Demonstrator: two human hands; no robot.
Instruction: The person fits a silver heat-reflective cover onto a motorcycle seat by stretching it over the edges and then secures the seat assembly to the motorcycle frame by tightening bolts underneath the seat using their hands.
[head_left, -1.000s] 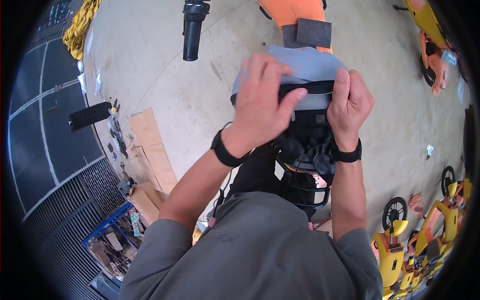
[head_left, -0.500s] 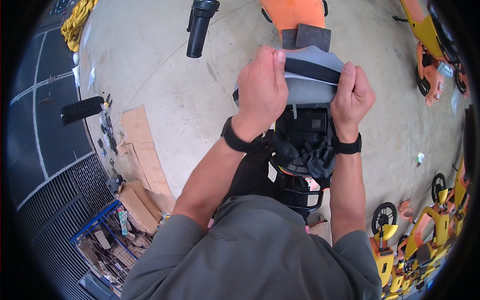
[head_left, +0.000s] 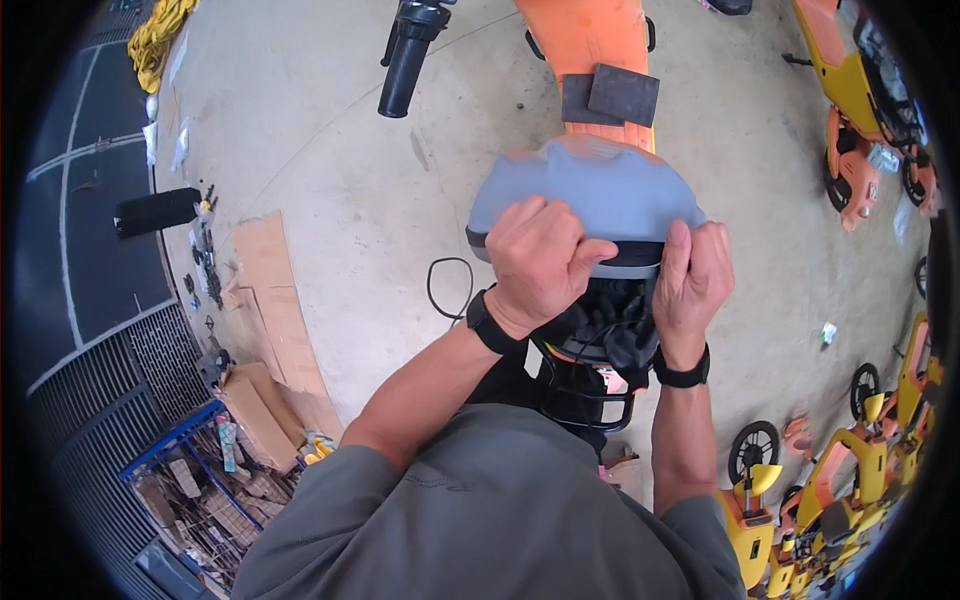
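Observation:
A grey, rounded scooter seat (head_left: 590,190) with a black band along its near edge is raised and tilted over the scooter body. My left hand (head_left: 545,255) has its fingers curled onto the near edge, thumb pointing right along the band. On the right end of the same edge, my right hand (head_left: 692,275) grips with the thumb on top. Under the seat, the black storage opening (head_left: 610,320) shows dark, crumpled material, partly hidden by my hands. Whether the grey covering is fixed to the seat, I cannot tell.
Ahead is the scooter's orange body (head_left: 590,40) with dark flat pads (head_left: 622,95) on it. A black handlebar grip (head_left: 402,80) is at upper left. Cardboard (head_left: 270,270) lies on the floor at left, near a blue-framed bin (head_left: 185,435). Yellow-orange scooters (head_left: 860,470) line the right.
Both hands have moved nearer to me with the seat's near edge. More of the grey top now shows beyond them, and the storage opening is more covered.

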